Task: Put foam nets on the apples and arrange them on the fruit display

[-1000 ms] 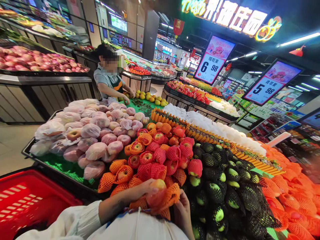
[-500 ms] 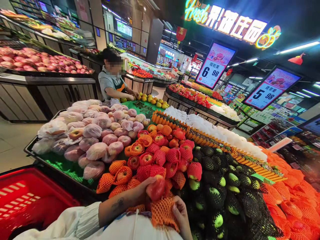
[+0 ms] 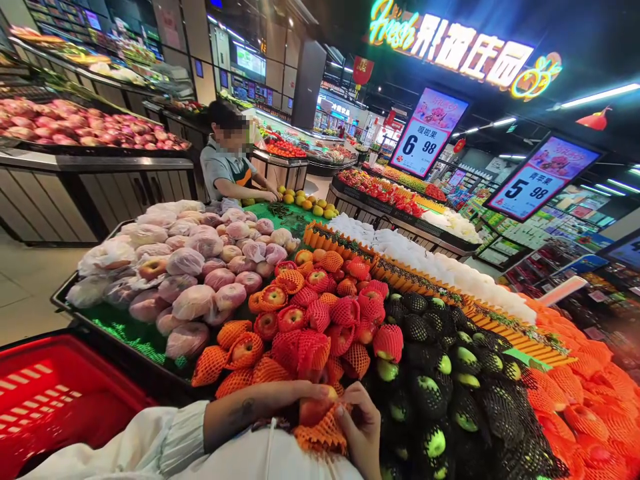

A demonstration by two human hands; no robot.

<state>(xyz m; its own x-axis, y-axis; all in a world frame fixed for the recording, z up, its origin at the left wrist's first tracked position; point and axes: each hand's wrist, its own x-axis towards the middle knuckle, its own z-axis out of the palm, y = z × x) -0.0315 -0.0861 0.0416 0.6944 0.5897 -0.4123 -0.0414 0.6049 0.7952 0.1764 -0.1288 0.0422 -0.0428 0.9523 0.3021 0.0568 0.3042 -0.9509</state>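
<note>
Close to my body, my left hand (image 3: 295,395) is closed over the top of a red apple (image 3: 313,411). My right hand (image 3: 361,421) pinches the edge of an orange foam net sleeve (image 3: 323,437), which sits around the lower part of the apple. The sleeve's loose end hangs below the fruit, against my white top. Just beyond my hands lie red apples in red and orange foam nets (image 3: 293,319). Green fruit in black nets (image 3: 433,393) is heaped right beside my right hand.
A red shopping basket (image 3: 60,400) stands at my left. Film-wrapped apples (image 3: 195,302) fill the display's left side. Orange-netted fruit (image 3: 595,427) lies far right, behind an orange divider (image 3: 425,280). Across the display a person (image 3: 227,160) handles yellow fruit (image 3: 300,198).
The apple has come down toward my body and into the orange sleeve. My right hand has risen to the sleeve's upper edge, close to my left hand.
</note>
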